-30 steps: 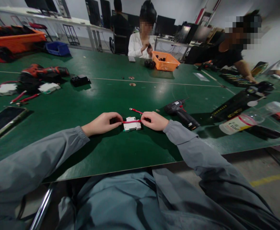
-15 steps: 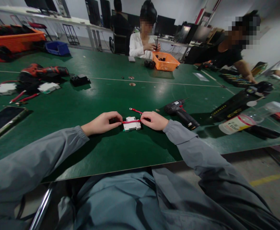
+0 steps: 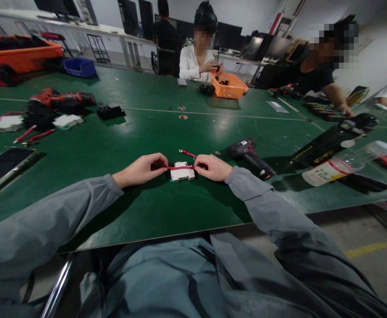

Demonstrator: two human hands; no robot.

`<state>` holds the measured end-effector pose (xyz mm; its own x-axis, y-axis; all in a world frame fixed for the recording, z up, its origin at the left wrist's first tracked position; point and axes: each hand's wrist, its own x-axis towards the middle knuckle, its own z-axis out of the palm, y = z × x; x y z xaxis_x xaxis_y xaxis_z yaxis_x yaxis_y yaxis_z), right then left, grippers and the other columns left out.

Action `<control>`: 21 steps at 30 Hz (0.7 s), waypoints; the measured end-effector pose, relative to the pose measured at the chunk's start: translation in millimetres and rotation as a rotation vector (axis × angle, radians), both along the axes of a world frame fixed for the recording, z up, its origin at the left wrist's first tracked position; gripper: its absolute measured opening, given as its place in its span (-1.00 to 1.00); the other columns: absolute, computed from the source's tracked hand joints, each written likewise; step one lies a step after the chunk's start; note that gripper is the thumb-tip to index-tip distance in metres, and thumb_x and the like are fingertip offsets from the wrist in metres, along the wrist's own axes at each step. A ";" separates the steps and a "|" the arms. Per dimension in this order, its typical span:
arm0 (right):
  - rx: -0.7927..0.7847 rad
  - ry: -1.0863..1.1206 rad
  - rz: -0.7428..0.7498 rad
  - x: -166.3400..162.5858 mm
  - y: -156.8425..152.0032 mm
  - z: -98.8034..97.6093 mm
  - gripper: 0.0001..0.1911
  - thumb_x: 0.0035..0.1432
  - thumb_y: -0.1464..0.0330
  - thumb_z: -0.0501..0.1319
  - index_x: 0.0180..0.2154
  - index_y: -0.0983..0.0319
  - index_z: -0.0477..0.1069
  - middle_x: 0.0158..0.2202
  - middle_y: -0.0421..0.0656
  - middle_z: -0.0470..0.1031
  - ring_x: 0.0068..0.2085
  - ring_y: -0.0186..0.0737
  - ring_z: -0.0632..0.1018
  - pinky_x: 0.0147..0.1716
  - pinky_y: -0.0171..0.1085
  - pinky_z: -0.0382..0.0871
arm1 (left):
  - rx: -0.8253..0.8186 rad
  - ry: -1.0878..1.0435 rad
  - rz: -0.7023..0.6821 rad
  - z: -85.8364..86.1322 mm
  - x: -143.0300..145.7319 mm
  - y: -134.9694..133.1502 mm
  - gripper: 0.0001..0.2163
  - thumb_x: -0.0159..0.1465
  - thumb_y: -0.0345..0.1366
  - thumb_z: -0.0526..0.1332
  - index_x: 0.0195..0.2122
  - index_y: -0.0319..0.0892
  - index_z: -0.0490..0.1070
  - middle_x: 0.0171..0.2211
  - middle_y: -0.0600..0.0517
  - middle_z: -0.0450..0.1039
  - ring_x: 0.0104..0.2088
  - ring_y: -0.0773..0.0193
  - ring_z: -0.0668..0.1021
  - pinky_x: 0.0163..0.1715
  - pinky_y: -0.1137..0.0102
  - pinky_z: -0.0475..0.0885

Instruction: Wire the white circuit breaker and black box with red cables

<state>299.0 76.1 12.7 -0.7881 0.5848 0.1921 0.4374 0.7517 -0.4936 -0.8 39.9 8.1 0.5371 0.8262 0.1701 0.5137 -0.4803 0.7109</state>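
Note:
A small white breaker block [image 3: 182, 172] lies on the green table [image 3: 147, 137] in front of me. A red wire [image 3: 181, 168] is stretched across its top. My left hand [image 3: 142, 170] pinches the wire's left end, fingers closed. My right hand [image 3: 212, 167] pinches the right end, fingers closed too. A second red wire with a ring terminal [image 3: 187, 153] lies just behind the block, running under my right hand.
A black cordless screwdriver [image 3: 250, 155] lies right of my right hand. A plastic bottle [image 3: 342, 166] and a long black case [image 3: 329, 141] lie further right. On the left are red tools [image 3: 57, 99], white parts and a dark panel [image 3: 3, 167]. Across the table, two people work by an orange bin [image 3: 228, 85].
My hands and the wire have stayed in place. The person in white across the table has shifted their hands toward the orange bin.

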 end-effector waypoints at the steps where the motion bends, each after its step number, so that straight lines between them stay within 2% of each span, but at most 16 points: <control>1: -0.002 -0.002 -0.006 -0.1 -0.3 -0.4 -0.87 0.25 0.36 0.14 -0.33 0.27 0.40 -0.34 -0.15 0.41 -0.41 -0.32 0.37 -0.39 -0.30 0.23 | -0.004 -0.010 0.004 -0.8 -0.1 0.2 -0.73 0.29 -0.08 0.20 -0.15 -0.17 0.41 -0.26 0.02 0.49 -0.30 0.28 0.52 -0.29 0.38 0.45; 8: 0.007 -0.007 -0.009 0.1 -0.9 -1.2 -0.90 0.21 0.36 0.18 -0.30 0.28 0.37 -0.35 -0.18 0.37 -0.44 -0.35 0.34 -0.42 -0.31 0.20 | 0.012 0.002 0.006 -1.7 -0.3 -0.2 -0.76 0.28 -0.11 0.21 -0.18 -0.17 0.39 -0.29 0.04 0.46 -0.36 0.34 0.48 -0.39 0.45 0.40; 15: 0.007 -0.029 -0.031 -1.2 -0.7 -0.5 -0.87 0.25 0.33 0.16 -0.27 0.28 0.38 -0.34 -0.17 0.39 -0.42 -0.33 0.34 -0.41 -0.31 0.20 | 0.083 0.046 -0.016 -0.6 -0.6 -1.0 -0.76 0.31 -0.12 0.17 -0.11 -0.16 0.40 -0.23 0.02 0.49 -0.28 0.29 0.51 -0.27 0.39 0.44; 21: 0.007 -0.020 -0.037 -2.5 -0.2 -1.7 -0.86 0.27 0.33 0.15 -0.29 0.28 0.39 -0.36 -0.17 0.38 -0.42 -0.33 0.36 -0.42 -0.32 0.19 | 0.216 0.129 0.009 -1.1 2.7 -5.4 -0.81 0.35 -0.19 0.10 -0.13 -0.13 0.41 -0.21 0.01 0.48 -0.24 0.27 0.52 -0.22 0.36 0.43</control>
<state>296.5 76.0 11.0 -0.7700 0.6119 0.1808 0.4743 0.7385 -0.4793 1.9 34.5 7.0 0.5589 0.7827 0.2739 0.5984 -0.6094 0.5202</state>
